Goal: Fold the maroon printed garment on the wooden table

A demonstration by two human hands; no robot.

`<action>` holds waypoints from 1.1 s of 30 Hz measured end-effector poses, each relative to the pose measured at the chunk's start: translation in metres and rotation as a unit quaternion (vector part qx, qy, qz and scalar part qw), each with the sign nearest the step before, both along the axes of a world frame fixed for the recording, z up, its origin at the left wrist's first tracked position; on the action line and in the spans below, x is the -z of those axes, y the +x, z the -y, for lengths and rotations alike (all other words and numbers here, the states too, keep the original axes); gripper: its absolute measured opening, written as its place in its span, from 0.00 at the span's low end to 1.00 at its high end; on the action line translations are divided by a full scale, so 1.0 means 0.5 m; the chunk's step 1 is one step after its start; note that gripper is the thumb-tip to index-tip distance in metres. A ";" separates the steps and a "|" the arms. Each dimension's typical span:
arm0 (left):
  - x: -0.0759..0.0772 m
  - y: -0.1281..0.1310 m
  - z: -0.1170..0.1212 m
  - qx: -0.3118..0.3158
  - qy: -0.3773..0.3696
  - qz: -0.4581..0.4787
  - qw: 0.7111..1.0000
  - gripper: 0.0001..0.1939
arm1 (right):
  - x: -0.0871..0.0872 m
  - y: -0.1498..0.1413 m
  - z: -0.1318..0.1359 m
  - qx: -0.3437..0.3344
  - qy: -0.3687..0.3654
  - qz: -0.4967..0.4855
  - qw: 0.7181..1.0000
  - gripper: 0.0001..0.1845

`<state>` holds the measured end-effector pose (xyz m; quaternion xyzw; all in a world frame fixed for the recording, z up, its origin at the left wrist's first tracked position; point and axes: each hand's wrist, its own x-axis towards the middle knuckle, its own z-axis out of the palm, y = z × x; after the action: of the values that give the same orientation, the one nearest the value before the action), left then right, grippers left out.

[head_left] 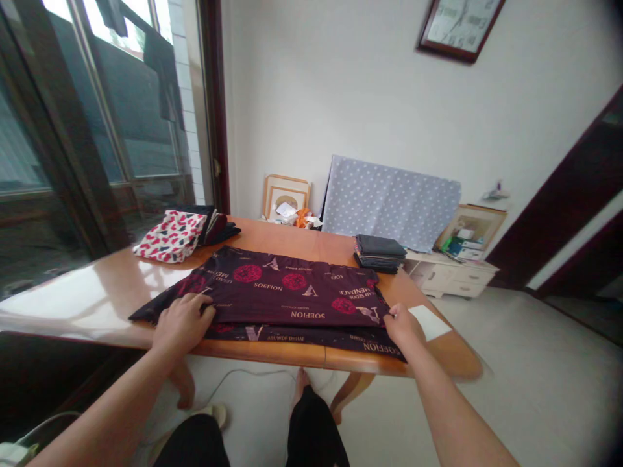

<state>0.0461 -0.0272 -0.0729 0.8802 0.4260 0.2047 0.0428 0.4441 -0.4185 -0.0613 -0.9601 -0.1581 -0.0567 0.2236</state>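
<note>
A dark maroon garment (277,295) with red round emblems and pale lettering lies folded over in layers across the table. Its exact kind cannot be made out. At its left part, my left hand (183,322) has its fingers bent and closed on the cloth near the fold. My right hand (403,327) pinches the garment's right edge between thumb and fingers. Below the upper layer, a strip of the lower layer (311,334) shows along the table's front.
The wooden table (311,243) carries a heart-patterned cloth (172,237) beside dark folded clothes (219,227), a stack of dark folded clothes (379,253), and a white sheet (431,322) at right. Behind stand a polka-dot cloth cover (389,201) and a white cabinet (452,275).
</note>
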 end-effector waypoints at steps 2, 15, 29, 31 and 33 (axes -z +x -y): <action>0.002 0.000 -0.003 -0.003 0.000 0.009 1.000 0.21 | 0.001 -0.002 0.005 -0.008 -0.027 -0.001 1.000 0.10; 0.001 -0.006 -0.017 0.005 -0.017 0.028 0.999 0.21 | -0.009 -0.084 0.010 -0.150 -0.063 0.171 0.972 0.19; -0.055 0.027 0.079 0.076 0.010 0.010 0.997 0.16 | 0.068 -0.070 0.033 -0.160 -0.033 0.132 0.978 0.14; -0.055 0.053 0.121 0.176 0.004 0.047 0.983 0.14 | 0.077 -0.066 0.034 -0.167 -0.017 0.148 0.975 0.15; -0.049 0.082 0.159 0.238 -0.008 0.072 0.969 0.14 | 0.086 -0.062 0.035 -0.174 -0.004 0.163 0.971 0.16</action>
<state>0.0871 -0.1067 -0.0484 0.9389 0.2016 0.2479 0.1279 0.4132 -0.4361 -0.1040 -0.8964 -0.3574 -0.1722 0.1978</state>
